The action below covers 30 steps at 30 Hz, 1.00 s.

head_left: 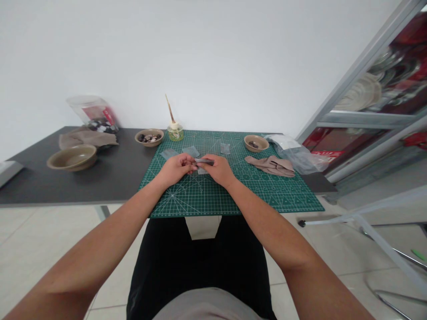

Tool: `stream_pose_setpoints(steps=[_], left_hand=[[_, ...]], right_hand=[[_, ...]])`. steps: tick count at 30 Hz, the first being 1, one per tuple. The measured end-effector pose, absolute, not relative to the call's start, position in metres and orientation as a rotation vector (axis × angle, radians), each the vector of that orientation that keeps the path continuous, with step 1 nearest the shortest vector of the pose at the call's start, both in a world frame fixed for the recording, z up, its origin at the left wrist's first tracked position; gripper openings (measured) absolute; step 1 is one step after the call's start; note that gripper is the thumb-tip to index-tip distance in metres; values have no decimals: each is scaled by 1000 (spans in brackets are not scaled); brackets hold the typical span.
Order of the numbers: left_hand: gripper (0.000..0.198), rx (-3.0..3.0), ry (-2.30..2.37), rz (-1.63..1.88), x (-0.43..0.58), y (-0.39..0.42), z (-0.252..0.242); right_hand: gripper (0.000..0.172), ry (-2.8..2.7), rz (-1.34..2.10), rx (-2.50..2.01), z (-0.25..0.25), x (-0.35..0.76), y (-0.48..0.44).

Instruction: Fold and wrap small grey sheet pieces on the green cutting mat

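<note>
Over the green cutting mat (200,200), my left hand (176,170) and my right hand (219,170) meet near the middle. Both are closed, fingertips pinching a thin, flat grey piece (204,162) between them; its kind is too small to make out. A clear plastic bit (201,170) shows just below the fingers. Small clear plastic bags (191,151) lie on the mat behind my left hand, and a further small clear bag (225,148) lies behind my right.
A bowl of pebbles (150,138) and a glue jar with a brush (175,131) stand at the back. To the right are a bowl with a few dark stones (256,143), a brown cloth (273,166) and a plastic bag (302,158). A wider bowl (71,159) stands left.
</note>
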<state>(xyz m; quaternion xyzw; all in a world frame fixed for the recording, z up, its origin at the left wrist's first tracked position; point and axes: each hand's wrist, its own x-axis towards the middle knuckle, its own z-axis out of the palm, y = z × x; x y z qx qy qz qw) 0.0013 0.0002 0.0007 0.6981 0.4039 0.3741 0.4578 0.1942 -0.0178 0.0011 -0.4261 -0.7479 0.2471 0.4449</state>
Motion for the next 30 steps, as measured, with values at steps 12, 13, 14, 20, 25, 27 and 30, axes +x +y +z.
stream_pose_setpoints(steps=[12,13,14,20,25,27,30], left_hand=[[28,1667,978,962,1,0,3],[27,1668,977,960,1,1,2],[27,1669,977,958,1,1,2],[27,1660,993,929,-1,1,2],[26,1673,981,931,-1,-1,4],[27,1674,986,935,-1,-2,5],[29,1667,991,943,-1,-1,4]], right_hand=[[17,-1854,634,-1062,1,194,-19],[17,-1854,641,-1056,1,194,-18],[18,-1853,652,-1048,1,194,-18],[20,-1838,718,-1045,0,195,-17],[20,-1845,643,-1088,1,195,-19],[20,-1840,637,-1096,1,195,-20],[18,-1822,671,-1048,0,194,-20]])
